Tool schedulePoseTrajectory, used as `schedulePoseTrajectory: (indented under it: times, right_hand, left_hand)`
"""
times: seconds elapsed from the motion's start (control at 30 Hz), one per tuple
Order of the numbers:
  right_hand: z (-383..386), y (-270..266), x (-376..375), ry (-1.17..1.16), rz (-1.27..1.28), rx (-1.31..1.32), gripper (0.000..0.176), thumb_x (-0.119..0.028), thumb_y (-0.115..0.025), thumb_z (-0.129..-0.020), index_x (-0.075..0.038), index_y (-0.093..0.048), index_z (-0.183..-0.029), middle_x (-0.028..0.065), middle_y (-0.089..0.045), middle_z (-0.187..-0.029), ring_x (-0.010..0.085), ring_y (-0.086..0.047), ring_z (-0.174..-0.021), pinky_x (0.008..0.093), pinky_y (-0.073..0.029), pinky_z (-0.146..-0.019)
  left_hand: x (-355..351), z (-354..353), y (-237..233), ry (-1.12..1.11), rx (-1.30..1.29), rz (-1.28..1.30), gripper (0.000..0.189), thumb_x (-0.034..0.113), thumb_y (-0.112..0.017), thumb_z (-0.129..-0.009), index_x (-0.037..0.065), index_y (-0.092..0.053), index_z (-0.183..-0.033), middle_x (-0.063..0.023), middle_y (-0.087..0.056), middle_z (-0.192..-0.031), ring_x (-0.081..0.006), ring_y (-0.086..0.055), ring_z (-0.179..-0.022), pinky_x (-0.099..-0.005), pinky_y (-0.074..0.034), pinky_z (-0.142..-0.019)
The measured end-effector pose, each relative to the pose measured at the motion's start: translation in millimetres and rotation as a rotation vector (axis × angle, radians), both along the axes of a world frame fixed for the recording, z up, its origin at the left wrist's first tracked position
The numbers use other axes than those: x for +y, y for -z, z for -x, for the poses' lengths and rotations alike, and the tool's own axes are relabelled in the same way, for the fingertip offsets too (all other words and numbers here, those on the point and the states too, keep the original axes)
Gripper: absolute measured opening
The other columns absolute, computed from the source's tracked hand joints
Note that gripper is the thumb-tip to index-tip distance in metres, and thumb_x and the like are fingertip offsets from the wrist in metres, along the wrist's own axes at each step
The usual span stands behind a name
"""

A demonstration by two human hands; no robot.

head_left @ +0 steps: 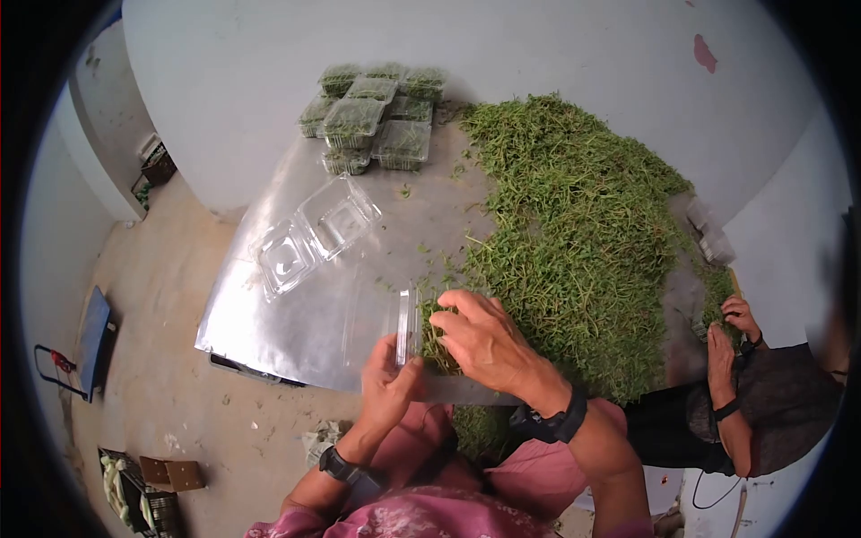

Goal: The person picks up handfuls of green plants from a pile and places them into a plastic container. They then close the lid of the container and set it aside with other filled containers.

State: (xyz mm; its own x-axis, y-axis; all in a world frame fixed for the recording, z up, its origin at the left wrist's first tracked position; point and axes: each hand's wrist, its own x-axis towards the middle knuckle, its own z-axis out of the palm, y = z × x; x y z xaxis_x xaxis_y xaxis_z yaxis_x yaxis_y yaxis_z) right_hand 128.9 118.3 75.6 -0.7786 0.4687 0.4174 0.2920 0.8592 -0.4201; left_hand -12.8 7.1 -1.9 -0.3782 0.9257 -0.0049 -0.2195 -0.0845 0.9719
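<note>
Clamshell box [408, 327], clear plastic, stood on edge at the near rim of the metal table [269, 323], which we pinch in our left hand [387, 381] while our right hand [489, 345], just beside it, closes its bunched fingers on green sprigs [435, 334] at the edge of the heap [583, 233].

Clear box [408, 325] was edge-on, contents masked by left hand [388, 384] and right hand [484, 345]; couldn't tell if right hand gripped any greens [574, 233]. Co-worker [780, 412] was clipped by the lens edge. Floor clutter [134, 489] was too small to ID.
</note>
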Motion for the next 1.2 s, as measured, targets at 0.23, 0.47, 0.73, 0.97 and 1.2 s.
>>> schedulePoseTrajectory:
  times: [0.23, 0.47, 0.73, 0.97, 1.2]
  right_hand:
    - [7, 27, 3, -0.038, -0.021, -0.225, 0.010, -0.011, -0.056, -0.084, -0.005, -0.058, -0.092, 0.0083, -0.053, -0.096, 0.0280, -0.049, -0.095, 0.0426, -0.039, -0.083]
    - [6, 26, 7, -0.031, 0.012, -0.251, 0.028, -0.008, -0.061, -0.081, -0.003, -0.062, -0.108, 0.0083, -0.057, -0.114, 0.0281, -0.052, -0.103, 0.0414, -0.041, -0.087]
    - [-31, -10, 32, 0.048, 0.193, -0.048, 0.020, -0.005, -0.063, -0.078, -0.004, -0.064, -0.098, 0.0095, -0.064, -0.096, 0.0283, -0.059, -0.100, 0.0402, -0.042, -0.089]
    - [-8, 17, 6, -0.083, 0.013, -0.303, 0.012, -0.005, -0.056, -0.083, -0.010, -0.065, -0.090, 0.0054, -0.060, -0.084, 0.0247, -0.056, -0.091, 0.0392, -0.036, -0.082]
    - [-18, 8, 11, 0.007, 0.081, -0.150, 0.017, -0.004, -0.059, -0.082, -0.009, -0.065, -0.097, 0.0059, -0.061, -0.090, 0.0240, -0.057, -0.088, 0.0358, -0.037, -0.081]
  left_hand:
    - [-1, -4, -7, -0.007, -0.041, 0.020, 0.034, 0.005, -0.057, -0.088, -0.002, -0.048, -0.121, -0.0014, -0.056, -0.076, -0.0078, -0.053, -0.058, -0.0221, -0.044, -0.052]
    - [-2, -4, -13, -0.021, 0.017, 0.046, 0.034, 0.006, -0.056, -0.089, -0.002, -0.048, -0.121, -0.0007, -0.055, -0.073, -0.0066, -0.050, -0.058, -0.0211, -0.041, -0.051]
    - [-2, -4, -15, -0.023, -0.020, 0.070, 0.033, 0.005, -0.054, -0.090, -0.002, -0.047, -0.122, -0.0006, -0.055, -0.075, -0.0066, -0.050, -0.058, -0.0213, -0.040, -0.050]
    - [-1, -4, -10, -0.026, 0.007, 0.046, 0.033, 0.006, -0.054, -0.091, -0.002, -0.048, -0.122, -0.0007, -0.054, -0.074, -0.0070, -0.050, -0.057, -0.0219, -0.041, -0.050]
    - [0, -6, -12, -0.031, 0.002, 0.050, 0.033, 0.006, -0.054, -0.091, -0.002, -0.047, -0.122, -0.0007, -0.053, -0.073, -0.0070, -0.050, -0.056, -0.0217, -0.041, -0.049]
